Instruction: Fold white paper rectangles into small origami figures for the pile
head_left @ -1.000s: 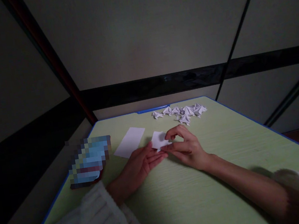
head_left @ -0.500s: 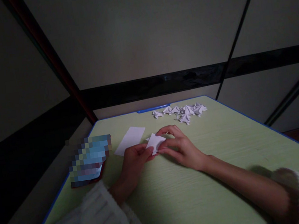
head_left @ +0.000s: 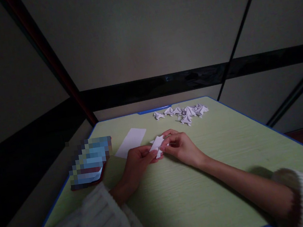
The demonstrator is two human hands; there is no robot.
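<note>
A small piece of folded white paper (head_left: 156, 144) is held between both hands above the middle of the table. My left hand (head_left: 137, 165) pinches its lower left side, thumb on top and fingers underneath. From the right, my right hand (head_left: 185, 147) grips a flap of it between thumb and forefinger, with the other fingers curled behind. Parts of the folds are hidden by my fingers. Just beyond my left hand lies a flat sheet of white paper (head_left: 132, 141).
Several folded white paper figures (head_left: 188, 113) are clustered at the far side of the pale green table (head_left: 227, 133), which has a blue edge. A phone (head_left: 92, 161), its screen blurred out, lies at the left edge. Cabinet panels (head_left: 140, 36) stand behind the table.
The folded paper now looks narrower, with a flap turned over at its right. My right thumb and forefinger have closed on that flap. My left hand has barely moved.
</note>
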